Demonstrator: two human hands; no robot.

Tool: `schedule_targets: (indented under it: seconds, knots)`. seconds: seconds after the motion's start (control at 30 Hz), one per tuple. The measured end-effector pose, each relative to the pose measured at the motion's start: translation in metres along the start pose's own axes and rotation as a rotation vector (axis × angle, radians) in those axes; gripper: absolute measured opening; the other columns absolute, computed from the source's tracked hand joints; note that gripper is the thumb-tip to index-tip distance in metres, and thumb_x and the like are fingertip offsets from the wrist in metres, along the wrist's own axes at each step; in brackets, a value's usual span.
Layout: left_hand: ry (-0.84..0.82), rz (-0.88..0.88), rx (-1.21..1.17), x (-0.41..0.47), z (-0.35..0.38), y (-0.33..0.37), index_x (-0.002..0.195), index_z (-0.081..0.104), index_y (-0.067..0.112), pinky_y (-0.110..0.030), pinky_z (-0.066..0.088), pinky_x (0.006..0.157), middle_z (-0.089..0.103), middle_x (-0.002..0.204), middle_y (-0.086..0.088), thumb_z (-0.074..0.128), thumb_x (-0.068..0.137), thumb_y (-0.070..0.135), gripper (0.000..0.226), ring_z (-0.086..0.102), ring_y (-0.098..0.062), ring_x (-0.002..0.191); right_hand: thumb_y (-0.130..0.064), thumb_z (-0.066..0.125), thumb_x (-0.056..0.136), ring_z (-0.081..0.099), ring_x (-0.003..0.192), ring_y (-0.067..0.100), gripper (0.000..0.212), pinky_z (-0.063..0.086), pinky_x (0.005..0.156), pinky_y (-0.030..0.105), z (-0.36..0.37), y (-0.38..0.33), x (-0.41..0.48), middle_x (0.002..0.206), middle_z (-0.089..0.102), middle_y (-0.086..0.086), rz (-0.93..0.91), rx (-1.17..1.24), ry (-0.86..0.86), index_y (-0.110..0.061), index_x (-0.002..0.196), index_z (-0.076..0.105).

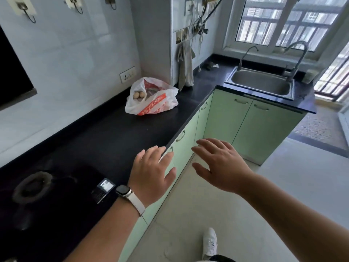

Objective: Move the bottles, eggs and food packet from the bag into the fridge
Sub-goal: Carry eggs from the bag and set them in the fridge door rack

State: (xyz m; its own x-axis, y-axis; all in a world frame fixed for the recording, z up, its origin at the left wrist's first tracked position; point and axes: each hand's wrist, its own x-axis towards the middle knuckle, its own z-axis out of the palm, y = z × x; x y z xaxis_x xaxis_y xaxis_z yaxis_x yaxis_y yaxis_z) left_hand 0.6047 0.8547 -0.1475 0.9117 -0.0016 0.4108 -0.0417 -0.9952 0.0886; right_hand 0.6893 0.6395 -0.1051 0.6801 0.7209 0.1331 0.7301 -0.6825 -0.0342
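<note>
White bag (155, 104) with eggs (139, 95) is sitting on the surface (94, 144). Left hand (151, 174) and right hand (221, 167) are hovering palm-down, fingers spread open.

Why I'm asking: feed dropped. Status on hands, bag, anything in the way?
Left hand and right hand open, empty. Bag on counter, eggs visible inside. Nothing blocking reach to bag.

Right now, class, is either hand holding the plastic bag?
No: the left hand and right hand are open and empty, apart from the bag on the counter.
</note>
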Motion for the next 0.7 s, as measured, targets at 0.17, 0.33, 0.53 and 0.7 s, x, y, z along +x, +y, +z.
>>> schedule_targets:
  seconds: [0.17, 0.33, 0.53, 0.7]
  knots:
    - [-0.023, 0.021, -0.001, 0.032, 0.02, -0.004, 0.116, 0.068, 0.017, -0.053, 0.047, 0.097, 0.068, 0.12, -0.008, 0.046, 0.089, 0.046, 0.045, 0.062, -0.031, 0.115, -0.059, 0.031, 0.096, 0.043, 0.134, 0.022, 0.054, 0.036, 0.108, 0.042, 0.015, 0.03, 0.025, 0.141, 0.052, -0.002, 0.012, 0.011, -0.005, -0.028, 0.136, 0.049]
    - [-0.042, -0.006, 0.018, 0.077, 0.044, -0.006, 0.116, 0.068, 0.018, -0.053, 0.048, 0.097, 0.068, 0.12, -0.006, 0.048, 0.088, 0.046, 0.044, 0.061, -0.029, 0.115, -0.059, 0.032, 0.096, 0.042, 0.134, 0.021, 0.055, 0.032, 0.11, 0.04, 0.025, 0.078, 0.07, 0.142, 0.051, -0.004, 0.007, 0.021, 0.0, -0.028, 0.138, 0.048]
    - [-0.077, -0.039, 0.036, 0.162, 0.079, -0.002, 0.116, 0.068, 0.019, -0.053, 0.049, 0.094, 0.067, 0.12, -0.006, 0.051, 0.088, 0.046, 0.043, 0.061, -0.029, 0.116, -0.059, 0.031, 0.096, 0.041, 0.135, 0.02, 0.054, 0.031, 0.11, 0.04, 0.026, 0.146, 0.136, 0.143, 0.05, -0.005, -0.004, 0.08, 0.033, -0.029, 0.138, 0.047]
    - [-0.081, -0.09, 0.057, 0.238, 0.1, 0.008, 0.119, 0.068, 0.018, -0.051, 0.049, 0.095, 0.067, 0.121, -0.007, 0.046, 0.09, 0.047, 0.046, 0.06, -0.029, 0.117, -0.059, 0.031, 0.095, 0.041, 0.135, 0.021, 0.055, 0.031, 0.11, 0.04, 0.024, 0.206, 0.186, 0.143, 0.05, -0.005, -0.066, 0.103, 0.05, -0.029, 0.138, 0.048]
